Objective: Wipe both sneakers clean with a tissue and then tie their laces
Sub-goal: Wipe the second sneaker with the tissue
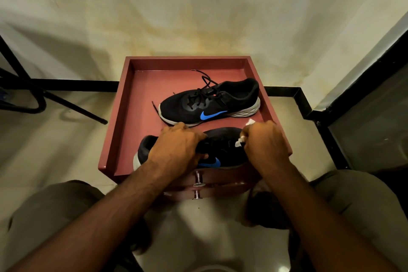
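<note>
Two black sneakers [209, 101], blue swoosh logos [210, 115]

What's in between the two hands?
In the head view, the top of the near sneaker fills the gap between the left hand and right hand. A bit of white tissue pokes out of the right hand.

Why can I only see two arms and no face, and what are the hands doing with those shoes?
The camera sits on the person's head and looks down, so you see only their own arms and knees. No machine here, just bare hands. Two black sneakers with blue marks lie in a red tray on a small cabinet. The left hand holds the near sneaker steady. The right hand grips a white tissue against that shoe, likely for wiping. The far sneaker lies untouched, its laces loose.
</note>
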Available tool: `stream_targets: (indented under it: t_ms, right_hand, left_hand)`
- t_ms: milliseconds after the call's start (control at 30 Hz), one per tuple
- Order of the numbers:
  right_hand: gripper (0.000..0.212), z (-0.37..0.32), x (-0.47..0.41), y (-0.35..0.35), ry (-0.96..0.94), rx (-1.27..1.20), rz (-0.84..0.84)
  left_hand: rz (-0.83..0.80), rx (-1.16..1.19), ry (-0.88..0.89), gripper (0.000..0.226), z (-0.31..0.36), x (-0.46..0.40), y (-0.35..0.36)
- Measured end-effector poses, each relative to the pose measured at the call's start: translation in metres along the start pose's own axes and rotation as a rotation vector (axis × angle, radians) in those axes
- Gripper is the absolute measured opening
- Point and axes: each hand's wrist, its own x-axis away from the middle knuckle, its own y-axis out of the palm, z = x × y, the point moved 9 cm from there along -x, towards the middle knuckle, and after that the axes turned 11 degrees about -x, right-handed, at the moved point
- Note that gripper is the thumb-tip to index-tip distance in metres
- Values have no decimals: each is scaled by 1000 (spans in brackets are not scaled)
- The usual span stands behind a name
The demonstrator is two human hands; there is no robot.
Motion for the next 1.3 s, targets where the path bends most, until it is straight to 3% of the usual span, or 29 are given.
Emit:
stream_targets:
  t_ms: [100, 200, 267, 367, 567, 667, 733, 867, 933, 1033, 1133, 1300]
  right_hand:
    - [18, -31, 0, 5, -88, -267, 0]
    - [25, -79, -3, 10, -282, -423, -79]
    - [30, -101, -1, 13, -358, -308, -162]
    - [25, -105, -2, 7, -426, -61, -121]
    - [25, -21, -14, -9, -171, 192, -160]
    - [36, -5, -14, -1, -98, 232, -292]
    - [34, -18, -13, 4, -130, 128, -306]
    - [21, -67, -13, 10, -319, -238, -144]
    - [17, -90, -12, 14, -396, -275, -138]
    - [16, -97, -21, 14, -412, -100, -145]
    - [18, -55, -30, 3, -319, 85, -129]
    - [20, 6, -9, -9, -223, 171, -149]
  left_hand:
    - [-16, -20, 5, 41, 2, -3, 1]
    - [1, -67, 13, 51, 5, -2, 2]
    - [3, -73, -2, 62, 5, -1, 4]
    - [-1, -27, -103, 70, -8, 1, 4]
    - [-50, -164, -182, 72, -13, 0, 4]
    - [-59, -213, -154, 71, -9, -3, 3]
    - [-61, -229, -121, 67, -5, -4, 3]
    - [-57, -247, -90, 63, 0, -3, 1]
    - [-38, -240, -104, 65, -3, -2, 0]
    - [-22, -221, -141, 69, -9, 0, -1]
    - [-14, -206, -154, 68, -9, 0, -1]
    - [-24, -209, -162, 66, -7, -2, -2]
